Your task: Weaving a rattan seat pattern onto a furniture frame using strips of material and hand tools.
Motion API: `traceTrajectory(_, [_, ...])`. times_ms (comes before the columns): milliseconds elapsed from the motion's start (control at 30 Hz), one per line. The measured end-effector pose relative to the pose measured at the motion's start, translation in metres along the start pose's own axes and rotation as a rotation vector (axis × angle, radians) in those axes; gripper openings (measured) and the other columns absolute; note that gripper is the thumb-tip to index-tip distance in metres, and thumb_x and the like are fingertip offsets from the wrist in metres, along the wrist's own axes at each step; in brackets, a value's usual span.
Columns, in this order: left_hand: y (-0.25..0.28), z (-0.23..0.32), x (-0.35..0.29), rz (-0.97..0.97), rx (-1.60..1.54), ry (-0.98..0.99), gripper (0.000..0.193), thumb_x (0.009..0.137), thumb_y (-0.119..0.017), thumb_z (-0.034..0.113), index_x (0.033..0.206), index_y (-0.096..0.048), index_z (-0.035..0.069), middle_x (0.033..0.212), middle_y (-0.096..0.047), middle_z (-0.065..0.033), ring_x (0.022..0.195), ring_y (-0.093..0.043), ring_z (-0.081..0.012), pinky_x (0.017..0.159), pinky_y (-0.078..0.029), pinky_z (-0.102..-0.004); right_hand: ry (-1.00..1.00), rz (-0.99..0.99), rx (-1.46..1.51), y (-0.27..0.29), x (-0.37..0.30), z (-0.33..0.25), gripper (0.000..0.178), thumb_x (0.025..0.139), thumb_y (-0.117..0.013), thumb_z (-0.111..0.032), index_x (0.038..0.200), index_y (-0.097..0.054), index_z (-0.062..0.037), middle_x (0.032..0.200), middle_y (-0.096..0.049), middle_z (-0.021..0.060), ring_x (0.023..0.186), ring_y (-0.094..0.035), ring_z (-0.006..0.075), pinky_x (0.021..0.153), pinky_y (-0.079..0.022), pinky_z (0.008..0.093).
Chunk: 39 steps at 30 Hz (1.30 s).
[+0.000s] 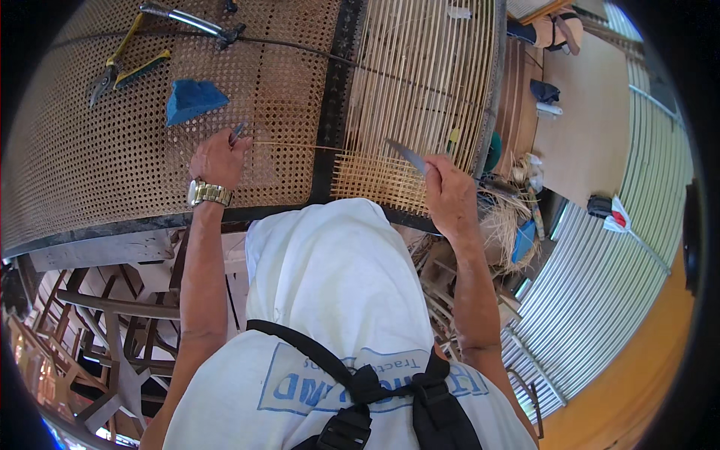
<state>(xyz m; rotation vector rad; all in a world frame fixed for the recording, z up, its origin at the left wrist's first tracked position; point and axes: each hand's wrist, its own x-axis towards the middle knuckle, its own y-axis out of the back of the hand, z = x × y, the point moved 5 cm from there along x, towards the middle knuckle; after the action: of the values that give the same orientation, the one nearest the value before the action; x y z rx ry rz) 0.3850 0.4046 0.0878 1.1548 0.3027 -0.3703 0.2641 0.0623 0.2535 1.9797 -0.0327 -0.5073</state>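
Observation:
My left hand (220, 159), with a metal watch on the wrist, is closed above the finished cane mesh (285, 97). A small blue-grey piece (237, 132) sticks out between its finger and thumb; its kind is unclear. From those fingertips a thin cane strand (296, 145) runs right, over a black frame bar (330, 112), to the partly woven panel (382, 176). Over that panel my right hand (450, 196) is closed around a knife-like flat blade (405, 154), its tip pointing up and left. Long parallel cane strips (420, 60) stretch away from the woven rows.
On the mesh lie a blue block (193, 100), yellow-handled pruning shears (124, 71) and a hammer (195, 22). A dark rod (300, 46) crosses both panels. Cane scraps (506, 225) sit at right, wooden chair frames (120, 322) at lower left. Another person (551, 34) is at upper right.

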Motion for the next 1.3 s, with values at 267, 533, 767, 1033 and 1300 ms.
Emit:
traceTrajectory(267, [-0.001,-0.002,0.0,0.003,-0.037,0.011,0.044,0.088,-0.07,0.049,0.086,-0.066,0.005,0.079,-0.07,-0.0154,0.077,-0.067,-0.0371,0.069,-0.05,-0.0492,-0.053,0.032,0.069,0.002,0.008,-0.002,0.017,0.098,-0.054,-0.011,0.106,-0.065,-0.0007,0.089,-0.068,0.0217,0.081,-0.068,0.0406,0.072,-0.053,0.0446])
traceTrajectory(533, [0.001,-0.002,-0.001,-0.014,-0.085,-0.007,0.041,0.088,-0.071,0.047,0.088,-0.067,0.005,0.079,-0.07,-0.0152,0.077,-0.067,-0.0367,0.069,-0.051,-0.0483,-0.044,0.024,0.049,0.0,0.008,0.008,0.017,0.099,-0.054,-0.012,0.105,-0.066,-0.0011,0.087,-0.068,0.0216,0.079,-0.068,0.0398,0.07,-0.052,0.0432])
traceTrajectory(767, [0.007,-0.002,-0.01,-0.035,-0.143,-0.064,0.036,0.087,-0.072,0.041,0.086,-0.067,0.005,0.079,-0.069,-0.0158,0.077,-0.066,-0.0378,0.068,-0.051,-0.0483,-0.155,-0.03,0.108,0.004,0.007,0.01,0.018,0.099,-0.055,-0.015,0.105,-0.066,-0.0018,0.08,-0.066,0.0185,0.071,-0.067,0.0334,0.065,-0.051,0.041])
traceTrajectory(1033, [0.005,-0.006,-0.027,-0.082,-0.132,0.025,0.035,0.087,-0.072,0.039,0.087,-0.066,0.004,0.082,-0.07,-0.0172,0.082,-0.067,-0.0401,0.071,-0.052,-0.0496,-0.106,0.114,0.27,-0.012,0.003,0.022,0.019,0.1,-0.057,-0.016,0.113,-0.066,-0.0042,0.074,-0.064,0.0107,0.064,-0.062,0.0162,0.059,-0.049,0.0318])
traceTrajectory(1300, [0.003,-0.012,-0.036,0.045,-0.046,0.003,0.036,0.088,-0.071,0.04,0.092,-0.069,0.004,0.086,-0.071,-0.0176,0.084,-0.067,-0.0393,0.073,-0.052,-0.0498,-0.303,0.117,0.848,-0.029,-0.012,0.051,0.024,0.103,-0.059,-0.019,0.12,-0.063,-0.0031,0.083,-0.066,0.0016,0.065,-0.056,0.0061,0.058,-0.048,0.0206])
